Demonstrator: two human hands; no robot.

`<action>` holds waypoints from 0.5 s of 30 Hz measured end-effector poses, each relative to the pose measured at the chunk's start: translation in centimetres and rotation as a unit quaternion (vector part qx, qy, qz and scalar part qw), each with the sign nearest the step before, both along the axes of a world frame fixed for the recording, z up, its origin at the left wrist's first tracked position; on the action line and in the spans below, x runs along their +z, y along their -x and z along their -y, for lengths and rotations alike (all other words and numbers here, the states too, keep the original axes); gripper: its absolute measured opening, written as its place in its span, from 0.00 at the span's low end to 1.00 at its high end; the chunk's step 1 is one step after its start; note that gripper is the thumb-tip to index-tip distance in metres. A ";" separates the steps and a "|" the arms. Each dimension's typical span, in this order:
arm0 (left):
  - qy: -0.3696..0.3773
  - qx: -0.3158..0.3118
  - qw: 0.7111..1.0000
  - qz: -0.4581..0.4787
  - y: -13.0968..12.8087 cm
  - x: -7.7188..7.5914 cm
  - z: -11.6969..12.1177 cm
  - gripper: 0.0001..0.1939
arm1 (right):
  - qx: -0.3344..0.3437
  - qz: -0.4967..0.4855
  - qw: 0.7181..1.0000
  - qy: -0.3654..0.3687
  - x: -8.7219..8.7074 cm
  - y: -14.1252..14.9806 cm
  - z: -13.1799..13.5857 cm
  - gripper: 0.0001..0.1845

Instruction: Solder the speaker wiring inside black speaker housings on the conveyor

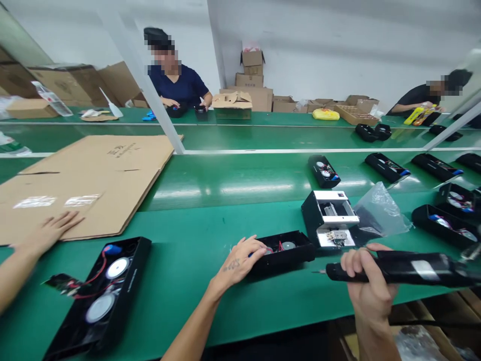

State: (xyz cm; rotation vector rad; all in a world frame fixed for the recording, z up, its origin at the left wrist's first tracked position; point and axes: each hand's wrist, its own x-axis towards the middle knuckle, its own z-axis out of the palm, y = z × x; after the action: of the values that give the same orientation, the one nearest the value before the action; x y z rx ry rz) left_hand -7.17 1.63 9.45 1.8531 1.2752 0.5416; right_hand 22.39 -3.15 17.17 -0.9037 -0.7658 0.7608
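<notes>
My left hand (240, 258) grips the left end of a black speaker housing (280, 258), fingers over its near wall. Red wires and a round silver speaker show inside it. In my right hand (370, 283) is a black electric screwdriver (408, 266), held level with its thin bit pointing left, apart from the housing. Just behind the housing stands a black and silver metal device (330, 218). Another open housing (112, 291) lies at the left, with two round speakers, red wires and a small circuit board hanging over its side.
A co-worker's hand (48, 233) rests on a flat cardboard sheet (93, 175) at left. Several black housings (387, 167) line the green belt at right. A clear plastic bag (381, 210) lies by the metal device. Two people sit across the line. Cartons (432, 326) stand below the table edge.
</notes>
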 end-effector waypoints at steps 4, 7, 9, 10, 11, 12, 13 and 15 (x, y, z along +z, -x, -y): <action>0.008 0.012 1.000 0.011 0.1 -0.2 -1.5 0.28 | -0.085 0.113 0.980 0.140 -5.1 -4.1 0.1 0.25; 0.001 0.012 1.000 0.021 0.3 -0.4 -1.9 0.29 | -0.134 0.186 0.958 0.175 -8.5 -5.4 0.7 0.33; -0.009 0.012 1.000 0.023 0.3 -0.2 -2.1 0.29 | -0.200 0.238 0.942 0.129 -10.0 -5.3 1.3 0.39; -0.015 0.013 1.000 0.021 0.3 -0.2 -2.1 0.29 | -0.240 0.276 0.926 0.094 -10.6 -4.9 1.7 0.39; -0.024 0.015 0.999 0.018 0.2 -0.1 -2.0 0.29 | -0.270 0.316 0.908 0.059 -11.2 -4.4 2.1 0.35; -0.035 0.020 0.999 0.013 0.2 -0.1 -1.8 0.28 | -0.276 0.355 0.893 0.036 -11.7 -3.7 2.6 0.28; -0.049 0.026 0.998 0.008 0.1 -0.1 -1.4 0.26 | -0.252 0.387 0.887 0.025 -12.3 -2.7 3.1 0.19; -0.089 0.038 0.995 -0.003 0.0 -0.5 -0.3 0.23 | -0.091 0.403 0.908 0.069 -13.4 -0.5 3.7 0.07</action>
State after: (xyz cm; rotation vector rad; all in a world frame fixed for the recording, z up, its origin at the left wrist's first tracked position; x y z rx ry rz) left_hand -7.22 1.93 8.91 1.9588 1.3424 0.7103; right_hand 22.87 -6.89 3.73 -1.4235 -1.3352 0.2492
